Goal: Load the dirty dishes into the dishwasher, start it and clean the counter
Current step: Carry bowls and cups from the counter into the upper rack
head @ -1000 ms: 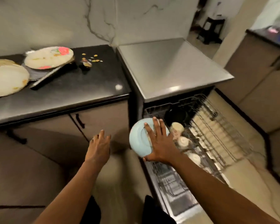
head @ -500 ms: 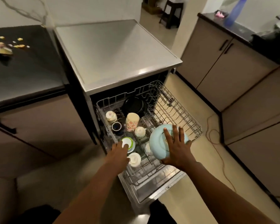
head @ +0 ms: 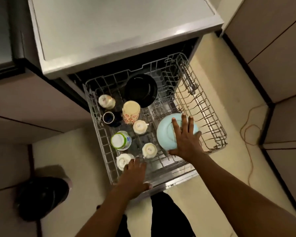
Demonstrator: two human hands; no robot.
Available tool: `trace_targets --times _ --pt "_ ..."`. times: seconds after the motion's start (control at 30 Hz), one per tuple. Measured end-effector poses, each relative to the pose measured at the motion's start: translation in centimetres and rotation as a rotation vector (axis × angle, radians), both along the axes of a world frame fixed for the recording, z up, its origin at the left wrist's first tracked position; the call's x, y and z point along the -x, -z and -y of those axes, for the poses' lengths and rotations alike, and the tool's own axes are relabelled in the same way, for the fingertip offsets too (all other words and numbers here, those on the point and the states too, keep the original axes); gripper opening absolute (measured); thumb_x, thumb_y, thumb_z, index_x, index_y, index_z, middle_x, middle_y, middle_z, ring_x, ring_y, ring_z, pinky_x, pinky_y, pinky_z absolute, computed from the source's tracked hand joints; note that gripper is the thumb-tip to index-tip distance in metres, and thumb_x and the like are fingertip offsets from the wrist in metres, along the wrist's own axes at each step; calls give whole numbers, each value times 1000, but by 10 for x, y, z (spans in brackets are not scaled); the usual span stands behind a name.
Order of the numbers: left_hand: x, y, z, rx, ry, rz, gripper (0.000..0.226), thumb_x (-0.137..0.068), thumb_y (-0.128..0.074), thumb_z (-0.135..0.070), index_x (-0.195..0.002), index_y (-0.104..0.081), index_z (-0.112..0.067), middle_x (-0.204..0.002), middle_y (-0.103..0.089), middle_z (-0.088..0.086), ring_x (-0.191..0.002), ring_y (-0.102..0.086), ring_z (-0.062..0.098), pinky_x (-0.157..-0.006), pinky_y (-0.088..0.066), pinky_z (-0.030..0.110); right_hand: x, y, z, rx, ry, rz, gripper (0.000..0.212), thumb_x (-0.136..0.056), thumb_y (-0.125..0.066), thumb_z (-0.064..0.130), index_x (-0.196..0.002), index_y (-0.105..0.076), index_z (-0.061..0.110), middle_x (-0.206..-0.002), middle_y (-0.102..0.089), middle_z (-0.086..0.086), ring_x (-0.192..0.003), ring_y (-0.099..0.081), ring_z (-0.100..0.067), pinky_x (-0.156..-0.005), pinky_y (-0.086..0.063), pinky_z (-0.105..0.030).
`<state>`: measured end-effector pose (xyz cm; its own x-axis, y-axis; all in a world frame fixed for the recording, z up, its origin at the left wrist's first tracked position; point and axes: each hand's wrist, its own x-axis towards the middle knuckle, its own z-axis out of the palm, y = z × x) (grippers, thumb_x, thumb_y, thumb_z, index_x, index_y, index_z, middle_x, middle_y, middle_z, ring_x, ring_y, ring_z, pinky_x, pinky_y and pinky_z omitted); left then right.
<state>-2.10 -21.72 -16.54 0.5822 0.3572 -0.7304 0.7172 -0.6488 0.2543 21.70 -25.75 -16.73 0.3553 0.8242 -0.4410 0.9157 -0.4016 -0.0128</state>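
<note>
The dishwasher (head: 123,31) stands open with its wire rack (head: 210,115) pulled out. My right hand (head: 186,139) holds a light blue bowl (head: 166,134) upside down over the rack's right half, fingers spread across its base. My left hand (head: 135,175) rests on the rack's front edge, next to an upturned white cup (head: 124,161). Several upturned cups stand in the left half: a green-rimmed one (head: 120,140), a floral mug (head: 131,112), a dark cup (head: 108,118). A black bowl (head: 141,90) leans at the back.
Beige cabinet fronts (head: 277,48) close in on the right, with a thin cable (head: 250,134) looping on the cream floor (head: 212,202) beside them. More cabinets (head: 24,108) stand at the left. A dark foot (head: 41,197) is at the lower left.
My view has tilted down from the counter onto the rack. My right hand carried the blue bowl rightward over the rack. My left hand came down to the rack's front edge.
</note>
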Motion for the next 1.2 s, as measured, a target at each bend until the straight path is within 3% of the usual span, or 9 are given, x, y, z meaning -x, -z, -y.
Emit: trace_targets --times 0.13,0.27,0.4,0.57,0.73,0.83,1.0,1.2 --pt "-3 18 18 37 -37 -82 83 -90 -49 -56 -151 -8 -18 -159 2 16 -145 -5 36 -115 -15 50 -12 25 -17 -3 -10 -51 131 -61 -75 67 -153 4 20 -157 14 -23 -143 9 -48 -95 -32 -74" --pt "7 34 26 99 -115 -112 69 -96 -42 -50 -150 -12 -18 -158 -7 11 -144 -11 36 -113 -20 52 -10 45 -32 17 -40 -51 131 -62 -73 69 -153 8 21 -157 18 -23 -143 12 -49 -95 -33 -73" --pt "16 43 31 157 -138 -135 58 -101 -33 -43 -149 -16 -17 -154 -20 9 -138 -27 34 -107 -31 45 -7 66 -39 67 -85 -27 132 -63 -74 68 -153 9 19 -156 21 -25 -142 16 -49 -96 -32 -74" --pt "21 51 35 170 -127 -131 52 -101 -32 -39 -147 -19 -18 -148 -32 8 -131 -36 33 -104 -33 46 -4 80 -41 75 -106 0 134 -61 -75 69 -153 9 19 -154 25 -27 -140 19 -51 -94 -32 -76" --pt "20 58 25 250 -165 -105 52 -100 -35 -44 -145 -27 -18 -144 -38 7 -127 -41 31 -101 -38 44 0 77 -41 17 -53 -36 129 -62 -73 70 -154 0 19 -156 21 -25 -142 20 -47 -98 -17 -81" --pt "21 55 11 281 -212 -22 48 -100 -38 -43 -139 -37 -15 -138 -46 9 -125 -45 28 -101 -37 38 8 66 -44 -112 -33 -25 108 -72 -69 64 -154 -14 19 -159 11 -22 -145 10 -45 -101 -12 -77" --pt "31 35 -25 140 -281 125 39 -99 -44 -33 -134 -46 -15 -134 -52 7 -122 -49 25 -93 -39 31 37 42 -48 -221 -102 34 82 -77 -76 36 -145 -37 12 -154 -24 -24 -137 -31 -43 -97 -37 -62" --pt "72 1 -56 -35 -288 323 38 -97 -48 -25 -133 -48 -12 -137 -49 9 -124 -46 28 -101 -38 36 105 3 -43 -286 -92 78 63 -76 -69 17 -135 -47 9 -141 -43 -21 -118 -48 -38 -81 -47 -52"
